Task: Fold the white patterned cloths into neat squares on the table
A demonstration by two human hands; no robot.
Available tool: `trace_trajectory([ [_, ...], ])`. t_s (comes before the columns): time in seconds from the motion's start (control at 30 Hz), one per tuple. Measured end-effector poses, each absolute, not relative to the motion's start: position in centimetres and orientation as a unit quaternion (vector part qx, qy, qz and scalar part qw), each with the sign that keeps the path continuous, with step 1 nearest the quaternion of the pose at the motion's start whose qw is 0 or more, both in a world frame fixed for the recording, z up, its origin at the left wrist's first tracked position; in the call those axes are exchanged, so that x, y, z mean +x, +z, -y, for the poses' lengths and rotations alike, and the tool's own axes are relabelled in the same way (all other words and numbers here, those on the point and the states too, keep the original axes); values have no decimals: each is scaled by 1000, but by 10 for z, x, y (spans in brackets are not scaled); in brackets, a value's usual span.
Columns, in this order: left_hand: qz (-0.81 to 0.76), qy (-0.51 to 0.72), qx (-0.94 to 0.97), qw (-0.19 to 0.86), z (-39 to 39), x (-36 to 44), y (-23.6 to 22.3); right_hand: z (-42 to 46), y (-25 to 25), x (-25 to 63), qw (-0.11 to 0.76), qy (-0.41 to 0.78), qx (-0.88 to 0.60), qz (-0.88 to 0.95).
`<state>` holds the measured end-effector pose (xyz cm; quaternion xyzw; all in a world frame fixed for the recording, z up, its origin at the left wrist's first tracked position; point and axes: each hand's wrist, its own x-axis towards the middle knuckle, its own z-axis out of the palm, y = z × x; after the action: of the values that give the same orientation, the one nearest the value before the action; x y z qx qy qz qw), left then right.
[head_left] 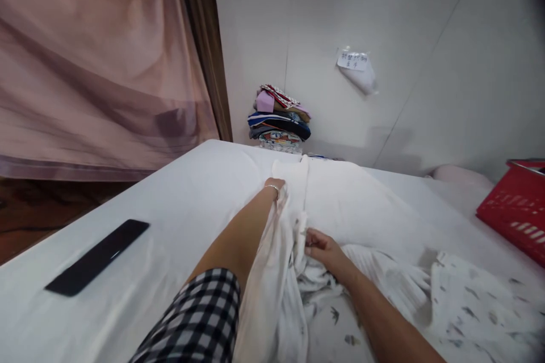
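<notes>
A white garment [327,187] is spread over the white table, smooth at the far end and bunched into folds nearer me. My left hand [276,183], with a bracelet at the wrist, reaches to its far left edge, fingers closed on the fabric and partly hidden. Closer in, my right hand [322,248] pinches a raised edge of the same garment between thumb and fingers. Beneath and to the right of my right forearm lies white cloth printed with small grey motifs [472,300]. Whether this printed cloth is joined to the garment, I cannot tell.
On the white table [179,193], a flat black object [100,257] lies at left. Folded clothes [281,116] are stacked beyond the far edge. A red basket [517,207] stands at right. Pink curtain [85,62] hangs at left; a labelled plastic bag [357,71] is on the wall.
</notes>
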<state>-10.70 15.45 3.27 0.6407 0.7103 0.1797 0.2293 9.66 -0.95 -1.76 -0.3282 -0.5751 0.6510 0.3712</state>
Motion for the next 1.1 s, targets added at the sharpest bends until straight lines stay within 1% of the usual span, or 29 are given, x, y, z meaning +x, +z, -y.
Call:
trace_trajectory([
  [0.13,-736,216,616,176,-161,-117,55,11,-22,98,344,656,-331,585],
  [0.23,-737,267,613,99,-143,-121,82,11,-21,98,379,643,-336,575],
  [0.3,-675,296,676,-3,-116,-113,93,12,-17,99,407,621,-340,578],
  [0.33,-623,279,730,-37,-99,-106,93,13,-14,100,415,614,-341,578],
  [0.37,-562,231,793,-45,-80,-99,89,15,-10,101,418,610,-342,580],
  [0.43,-442,114,890,-2,-43,-85,72,24,2,106,406,595,-343,602],
  [0.5,-365,37,926,87,-12,-78,49,37,15,111,378,544,-334,670],
  [0.57,-374,51,913,155,5,-79,31,53,28,117,338,463,-304,761],
  [0.63,-422,113,881,181,9,-83,25,69,38,122,292,387,-266,833],
  [0.73,-515,172,824,164,-1,-81,30,88,40,124,242,310,-237,888],
  [0.8,-547,157,810,144,-7,-69,36,96,35,123,228,252,-234,911],
  [0.9,-541,119,824,118,-9,-40,37,101,23,120,230,149,-234,933],
  [0.97,-517,93,843,112,-9,-19,32,101,18,121,260,105,-232,931],
  [1.03,-503,62,855,115,-11,-3,26,101,19,126,298,104,-232,920],
  [1.1,-516,29,847,128,-16,7,20,101,24,132,341,146,-239,897],
])
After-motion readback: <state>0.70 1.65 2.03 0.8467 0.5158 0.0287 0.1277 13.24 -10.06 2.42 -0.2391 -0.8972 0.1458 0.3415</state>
